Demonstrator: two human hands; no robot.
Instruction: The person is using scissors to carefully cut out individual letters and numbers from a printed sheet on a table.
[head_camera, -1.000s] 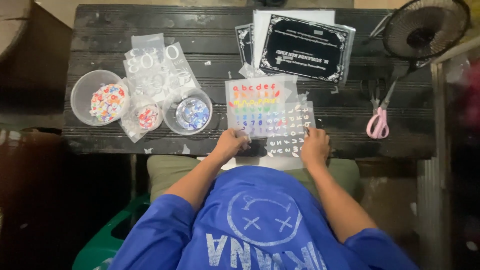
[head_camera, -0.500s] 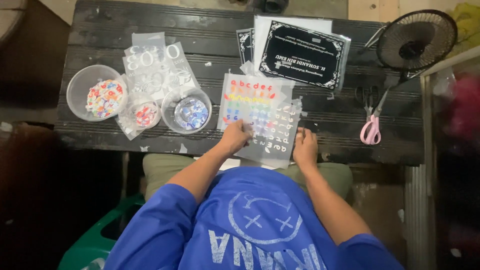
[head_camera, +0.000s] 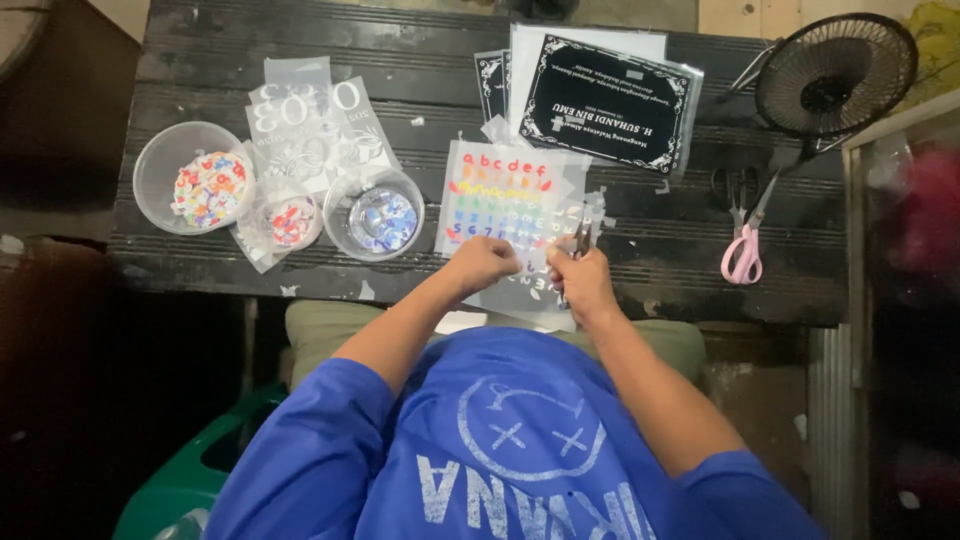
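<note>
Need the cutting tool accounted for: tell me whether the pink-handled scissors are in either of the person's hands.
No, the pink-handled scissors lie on the dark wooden table, apart from the right hand and left hand.

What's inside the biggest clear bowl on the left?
The big clear bowl holds a heap of small multicoloured pieces, piled toward its right side. What lies beneath the heap is covered.
</note>
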